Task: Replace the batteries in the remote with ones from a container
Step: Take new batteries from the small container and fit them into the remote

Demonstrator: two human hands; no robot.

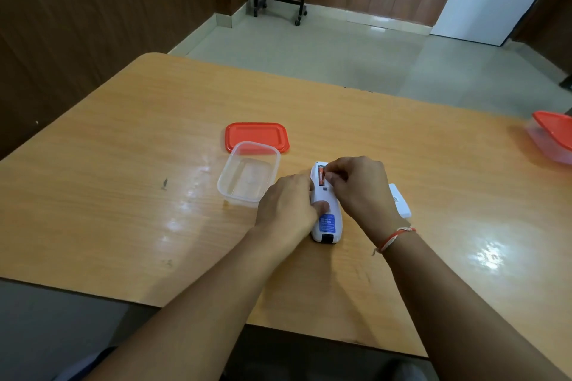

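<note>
One white plastic remote (pixel 327 222) lies face down near the middle of the light wooden worktop (pixel 123 139), its battery bay open at the far end and a blue label on its back. One orange battery (pixel 321 177) sits in the left slot of the bay; whether a second one is in there cannot be told, fingers cover it. Left hand (pixel 286 205) grips the remote from its left side, thumb pressed on the back just above the blue label. Right hand (pixel 359 185) is curled over the bay, thumb and forefinger pinched at the battery's far end. One thread band (pixel 394 238), red and white, circles the right wrist.

One clear plastic rectangular container (pixel 249 176) stands just left of the remote, lid off, nothing visible inside it. One red rectangular lid (pixel 257 134) lies flat just beyond it, toward the far edge, partly seen through the container's wall. One flat white piece (pixel 400 201), likely the battery cover, lies on the worktop right of the remote, partly behind the right hand. A second clear container with red lid (pixel 552 136) sits at the right edge, cut off by the frame.
</note>
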